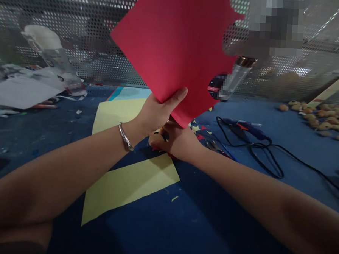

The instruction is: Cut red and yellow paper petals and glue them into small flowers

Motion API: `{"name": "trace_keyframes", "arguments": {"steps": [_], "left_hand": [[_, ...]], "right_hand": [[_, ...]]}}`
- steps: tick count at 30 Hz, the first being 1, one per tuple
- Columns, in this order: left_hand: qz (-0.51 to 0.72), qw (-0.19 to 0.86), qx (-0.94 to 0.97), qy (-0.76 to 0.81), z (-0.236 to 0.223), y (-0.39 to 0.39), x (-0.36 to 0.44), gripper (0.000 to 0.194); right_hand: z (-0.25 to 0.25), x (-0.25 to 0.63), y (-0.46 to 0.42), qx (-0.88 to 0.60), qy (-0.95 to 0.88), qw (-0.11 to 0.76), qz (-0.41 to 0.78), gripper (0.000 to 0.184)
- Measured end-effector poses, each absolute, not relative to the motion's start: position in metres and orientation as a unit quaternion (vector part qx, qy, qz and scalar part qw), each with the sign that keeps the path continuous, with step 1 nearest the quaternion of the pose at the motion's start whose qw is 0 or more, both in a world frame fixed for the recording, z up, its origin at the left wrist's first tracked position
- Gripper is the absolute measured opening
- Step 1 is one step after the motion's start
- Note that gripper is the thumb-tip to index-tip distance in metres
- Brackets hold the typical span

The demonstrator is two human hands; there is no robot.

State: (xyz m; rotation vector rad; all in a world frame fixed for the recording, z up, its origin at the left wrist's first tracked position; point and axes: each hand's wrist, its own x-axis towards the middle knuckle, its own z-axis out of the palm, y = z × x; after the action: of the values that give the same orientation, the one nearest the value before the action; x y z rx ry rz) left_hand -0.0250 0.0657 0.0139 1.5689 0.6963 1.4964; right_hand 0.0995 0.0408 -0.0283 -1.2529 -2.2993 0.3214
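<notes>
A large red sheet of paper [174,44] is held up, its right edge cut in rounded bites. My left hand [155,115] grips the sheet's lower edge, thumb on the near face; a silver bracelet circles that wrist. Just below it, my right hand [177,140] is closed with its fingers curled under the paper. What it holds, if anything, is hidden. Pale yellow sheets lie under my hands, one a torn-edged strip [132,185]. Red and yellow paper scraps [201,132] lie beside my right wrist.
A glue gun [245,127] with a looping black cord rests at right, near a dark hand tool [216,147]. Several brown nut-like pieces [326,118] pile at far right. Crumpled white paper [26,89] and a clear bottle [57,60] stand left, before a perforated metal panel [105,59].
</notes>
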Motion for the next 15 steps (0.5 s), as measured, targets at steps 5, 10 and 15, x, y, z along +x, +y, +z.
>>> {"name": "trace_keyframes", "arguments": {"steps": [5,10,15], "left_hand": [[0.604,0.431,0.597,0.304,0.015,0.07,-0.027,0.033],[0.622,0.503,0.54,0.262,0.013,0.077,-0.029,0.037],[0.501,0.623,0.512,0.313,0.013,0.06,-0.024,0.026]], "right_hand": [[-0.01,0.109,0.027,-0.442,-0.827,0.257,0.235,0.013],[0.007,0.142,-0.002,-0.419,-0.805,0.312,0.28,0.014],[0.021,0.185,-0.017,-0.465,-0.759,0.402,0.214,0.011]]}}
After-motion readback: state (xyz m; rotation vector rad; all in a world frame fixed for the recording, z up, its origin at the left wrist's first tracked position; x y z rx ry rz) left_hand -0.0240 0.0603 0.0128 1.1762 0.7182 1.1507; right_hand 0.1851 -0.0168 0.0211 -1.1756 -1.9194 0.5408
